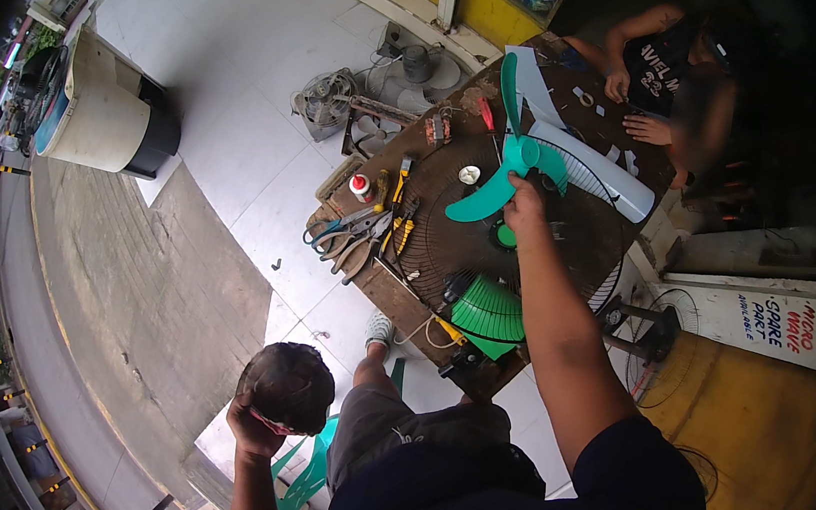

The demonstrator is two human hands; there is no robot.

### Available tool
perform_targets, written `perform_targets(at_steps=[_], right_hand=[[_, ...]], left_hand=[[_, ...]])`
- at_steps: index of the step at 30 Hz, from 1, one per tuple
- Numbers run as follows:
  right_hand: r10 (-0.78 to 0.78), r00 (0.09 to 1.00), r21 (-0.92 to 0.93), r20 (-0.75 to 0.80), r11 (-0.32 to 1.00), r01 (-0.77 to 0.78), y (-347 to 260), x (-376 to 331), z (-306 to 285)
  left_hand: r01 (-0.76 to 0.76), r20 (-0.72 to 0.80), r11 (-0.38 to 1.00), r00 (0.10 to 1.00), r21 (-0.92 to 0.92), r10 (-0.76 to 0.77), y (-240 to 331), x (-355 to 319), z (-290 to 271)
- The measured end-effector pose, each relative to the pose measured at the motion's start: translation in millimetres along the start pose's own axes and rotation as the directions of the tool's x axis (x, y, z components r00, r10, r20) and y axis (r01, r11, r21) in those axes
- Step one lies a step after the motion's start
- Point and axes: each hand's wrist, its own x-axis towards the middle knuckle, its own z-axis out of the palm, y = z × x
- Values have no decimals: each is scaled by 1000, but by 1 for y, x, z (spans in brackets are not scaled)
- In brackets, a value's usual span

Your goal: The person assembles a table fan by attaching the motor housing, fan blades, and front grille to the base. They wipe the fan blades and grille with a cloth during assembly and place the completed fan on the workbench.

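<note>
My right hand (526,208) reaches over the workbench (407,305), fingers closed on a turquoise fan blade (483,197) near its hub. The blade is held above a black wire fan guard (433,258) lying on the bench. Away from the bench, at lower left, my left hand (253,431) is closed on a dark, round, crumpled bundle (287,384) with a pinkish-red lower side; its kind is unclear. Near the bench's front edge is a green fan housing (487,309) under black wires. A small white round part (469,174) lies left of the blade.
Pliers (358,254), a red-capped bottle (360,186) and a red-handled screwdriver (486,113) lie on the bench, beside a white rolled sheet (599,171). Across it, a person (665,78) works. Old fans (324,104) stand on the floor; a green plastic stool (306,485) is beside my leg.
</note>
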Motion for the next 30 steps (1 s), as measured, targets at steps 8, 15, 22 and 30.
perform_targets(at_steps=[8, 15, 22, 30], right_hand=[[-135, 871, -41, 472, 984, 174, -76, -196, -15], [-336, 758, 167, 559, 941, 294, -101, -303, 30], [-374, 704, 137, 604, 919, 371, -112, -327, 27], [-336, 733, -96, 591, 873, 478, -139, -372, 11]], left_hand=[[-382, 462, 847, 867, 370, 189, 9, 108, 218], [-178, 707, 863, 661, 472, -251, -41, 118, 311], [-399, 667, 768, 744, 501, -49, -57, 121, 327], [-591, 741, 655, 668, 471, 69, -60, 116, 351]])
